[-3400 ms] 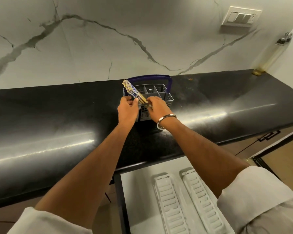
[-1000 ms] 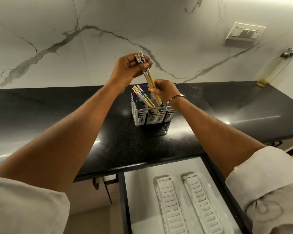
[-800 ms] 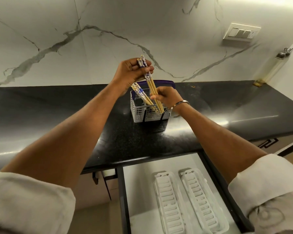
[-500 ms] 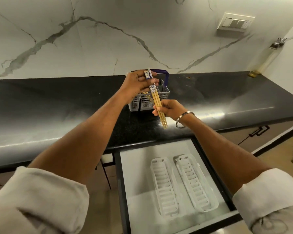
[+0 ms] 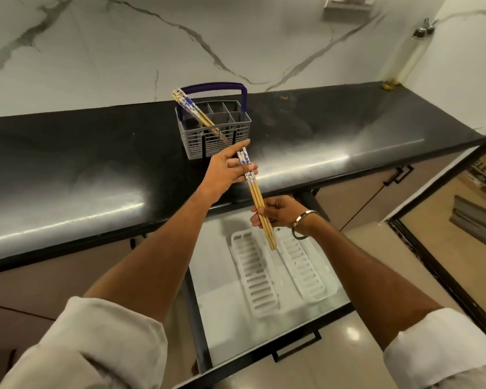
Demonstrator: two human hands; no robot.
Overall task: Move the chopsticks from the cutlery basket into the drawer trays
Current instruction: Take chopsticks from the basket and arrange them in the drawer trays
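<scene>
Wooden chopsticks (image 5: 255,196) with blue-and-white patterned tops were held in a small bunch between both hands, out over the open drawer (image 5: 222,318). The left hand (image 5: 225,172) had the patterned top ends, fingers mostly stretched out with the thumb pinning the sticks against them. The right hand (image 5: 278,213) had its fingers curled round the plain lower part, with a metal bangle (image 5: 302,224) on that wrist. The tips pointed down, hanging above the two white slotted trays (image 5: 260,279) lying side by side in the drawer. More chopsticks (image 5: 192,110) were leaning in the left side of the grey cutlery basket (image 5: 216,138) with the blue handle, which sat on the black countertop (image 5: 96,164).
</scene>
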